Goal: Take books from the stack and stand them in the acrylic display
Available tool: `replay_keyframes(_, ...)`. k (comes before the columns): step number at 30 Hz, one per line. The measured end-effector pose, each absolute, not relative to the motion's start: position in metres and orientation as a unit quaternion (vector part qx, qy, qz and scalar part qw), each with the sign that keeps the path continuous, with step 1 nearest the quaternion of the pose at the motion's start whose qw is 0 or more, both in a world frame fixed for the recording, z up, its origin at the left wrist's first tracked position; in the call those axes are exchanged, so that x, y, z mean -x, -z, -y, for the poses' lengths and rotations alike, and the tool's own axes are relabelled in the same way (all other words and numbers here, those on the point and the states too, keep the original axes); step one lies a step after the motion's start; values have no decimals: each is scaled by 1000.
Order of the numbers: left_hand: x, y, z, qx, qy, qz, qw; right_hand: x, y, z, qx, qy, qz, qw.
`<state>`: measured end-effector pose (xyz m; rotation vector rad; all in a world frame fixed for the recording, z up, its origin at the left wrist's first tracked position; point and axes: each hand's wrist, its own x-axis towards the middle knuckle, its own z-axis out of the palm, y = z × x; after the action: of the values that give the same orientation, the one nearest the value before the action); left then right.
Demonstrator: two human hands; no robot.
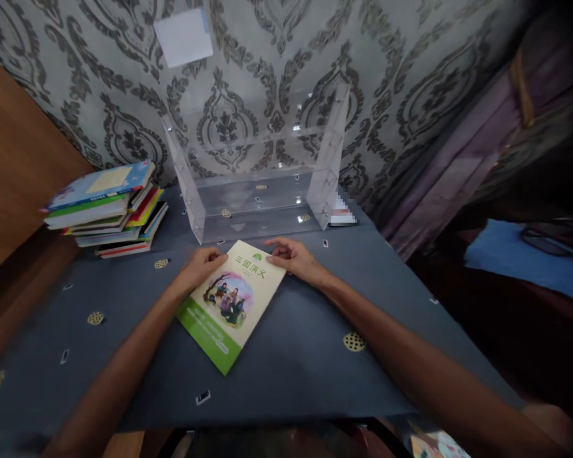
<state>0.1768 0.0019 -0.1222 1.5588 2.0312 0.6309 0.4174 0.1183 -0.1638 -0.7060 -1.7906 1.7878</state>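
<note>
A cream and green book [255, 299] with a picture of seated figures on its cover lies at a slant on the table, its top edge pointing away from me. My left hand [199, 266] grips its upper left edge, thumb on the cover and the other fingers mostly hidden. At the upper right corner, my right hand [298, 259] holds the book with the thumb on top, while the index finger sticks out past the edge. Just beyond both hands stands a clear plastic rack [323, 172] with tiered shelves and no books on them.
To the left rises an uneven stack of books [100, 203], beside a wooden panel [23, 159]. A dark blue patterned cloth [305, 375] covers the table. Behind the rack is a patterned wall with a white card [184, 38]. A purple curtain [463, 165] hangs at the right.
</note>
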Motion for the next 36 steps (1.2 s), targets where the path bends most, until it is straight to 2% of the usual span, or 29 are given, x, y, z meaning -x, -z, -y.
replay_keyframes(2, -176, 124, -3, -551, -290, -729, 284, -416, 164, -116, 249, -668, 647, 272)
replay_keyframes(6, -181, 127, 2, -502, -394, -714, 288, -414, 160, -110, 236, -687, 614, 310)
replay_keyframes(10, -193, 123, 11, -404, -478, -620, 472, -412, 150, -105, 236, -697, 575, 358)
replay_keyframes(12, -199, 118, 13, -370, -513, -579, 514, -411, 145, -103, 246, -701, 550, 382)
replay_keyframes(17, -206, 96, 12, -378, -605, -570, 407, -410, 139, -99, 253, -713, 529, 385)
replay_keyframes(23, -216, 76, 2, -396, -705, -517, 281, -414, 128, -92, 211, -664, 631, 340)
replay_keyframes(30, -239, 72, -8, -303, -790, -483, 226, -429, 96, -92, 201, -573, 695, 386)
replay_keyframes(33, -239, 86, -4, -285, -764, -536, 220, -430, 97, -91, 193, -547, 711, 396)
replay_keyframes(36, -234, 107, 1, -331, -725, -545, 261, -428, 109, -91, 194, -540, 712, 404)
